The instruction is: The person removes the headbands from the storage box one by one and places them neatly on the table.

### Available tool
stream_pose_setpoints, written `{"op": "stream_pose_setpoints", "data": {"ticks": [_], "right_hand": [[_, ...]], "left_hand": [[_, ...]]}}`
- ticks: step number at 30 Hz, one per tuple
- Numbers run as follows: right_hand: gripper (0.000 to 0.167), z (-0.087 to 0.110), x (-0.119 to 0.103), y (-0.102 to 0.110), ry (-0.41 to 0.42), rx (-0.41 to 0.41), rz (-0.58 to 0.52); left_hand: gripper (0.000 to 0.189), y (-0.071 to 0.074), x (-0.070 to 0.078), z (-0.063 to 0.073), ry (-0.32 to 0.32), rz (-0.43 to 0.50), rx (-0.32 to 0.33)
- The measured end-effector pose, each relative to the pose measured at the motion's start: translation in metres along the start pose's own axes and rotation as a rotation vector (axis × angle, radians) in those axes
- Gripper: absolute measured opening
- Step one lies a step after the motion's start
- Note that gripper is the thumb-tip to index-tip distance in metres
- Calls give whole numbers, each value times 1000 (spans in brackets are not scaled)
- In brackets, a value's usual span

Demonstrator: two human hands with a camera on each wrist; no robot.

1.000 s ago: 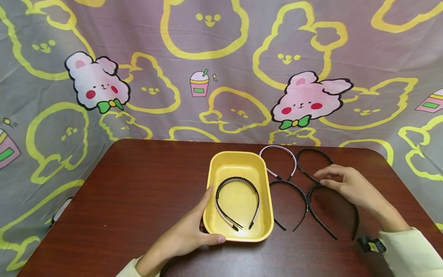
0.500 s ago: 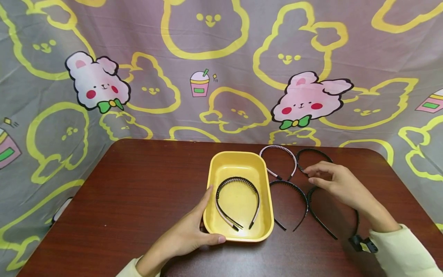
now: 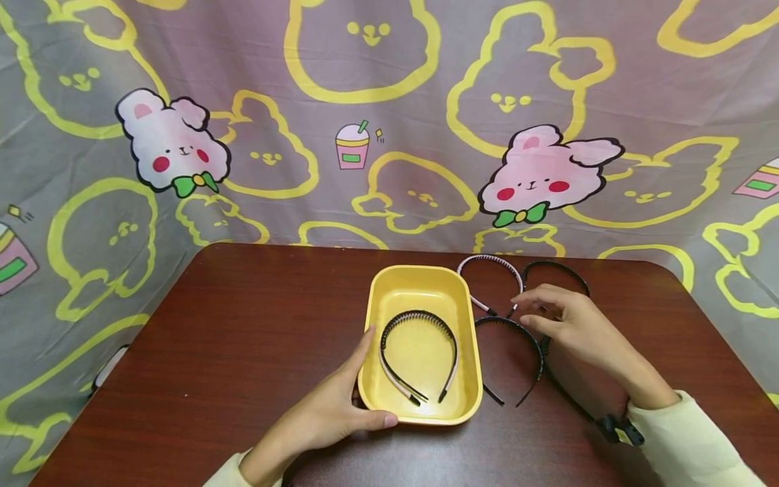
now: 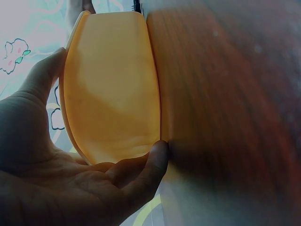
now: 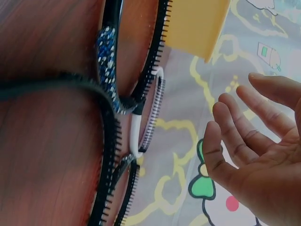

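A yellow plastic tray [image 3: 420, 281] stands on the table, with my left hand [image 3: 322, 406] gripping its left side. In the left wrist view one digit lies at the rim and the others curl under the wall [image 4: 113, 70]. Inside the tray lie a black toothed headband [image 3: 416, 316] and a pale pink one, overlapping. My right hand [image 3: 578, 331] hovers over the headbands to the right, fingers loosely bent and holding nothing. Nearest its fingertips is a pink headband [image 3: 489, 258]. In front of that lies a black headband [image 3: 540, 355] with blue glitter [image 5: 106, 66].
Another black headband [image 3: 556, 264] lies at the back right. One more [image 3: 566, 389] is mostly hidden under my right hand and wrist. A dark red-brown table [image 3: 255, 325] extends left of the tray. Behind it hangs a patterned curtain [image 3: 414, 108].
My right hand has moved left, from above the black headbands toward the pink one. The left hand and tray have stayed put.
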State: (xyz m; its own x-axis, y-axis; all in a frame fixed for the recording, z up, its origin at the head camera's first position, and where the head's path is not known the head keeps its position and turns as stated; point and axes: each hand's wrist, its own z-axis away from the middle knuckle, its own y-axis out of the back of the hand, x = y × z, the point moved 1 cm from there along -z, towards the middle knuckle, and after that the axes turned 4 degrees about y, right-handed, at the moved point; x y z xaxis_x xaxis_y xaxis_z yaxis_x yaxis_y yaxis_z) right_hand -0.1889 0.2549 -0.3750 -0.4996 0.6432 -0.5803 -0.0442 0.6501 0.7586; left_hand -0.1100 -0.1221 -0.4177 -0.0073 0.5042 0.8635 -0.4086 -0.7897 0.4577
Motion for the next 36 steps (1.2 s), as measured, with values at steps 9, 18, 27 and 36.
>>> {"op": "stream_pose_setpoints", "data": {"ticks": [9,18,27,36], "right_hand": [[26,-9,-12,-11,17,-24,-104],[27,-17,-21,-22,6,-35,-79],[30,-26,-33,-29,53,-23,-121],[29,-32,-38,-41,111,-26,-187]], "left_hand": [[132,0,0,0,3,13,-3],[132,0,0,0,1,12,-8],[131,0,0,0,0,14,-8],[131,1,0,0,6,7,-6]]}}
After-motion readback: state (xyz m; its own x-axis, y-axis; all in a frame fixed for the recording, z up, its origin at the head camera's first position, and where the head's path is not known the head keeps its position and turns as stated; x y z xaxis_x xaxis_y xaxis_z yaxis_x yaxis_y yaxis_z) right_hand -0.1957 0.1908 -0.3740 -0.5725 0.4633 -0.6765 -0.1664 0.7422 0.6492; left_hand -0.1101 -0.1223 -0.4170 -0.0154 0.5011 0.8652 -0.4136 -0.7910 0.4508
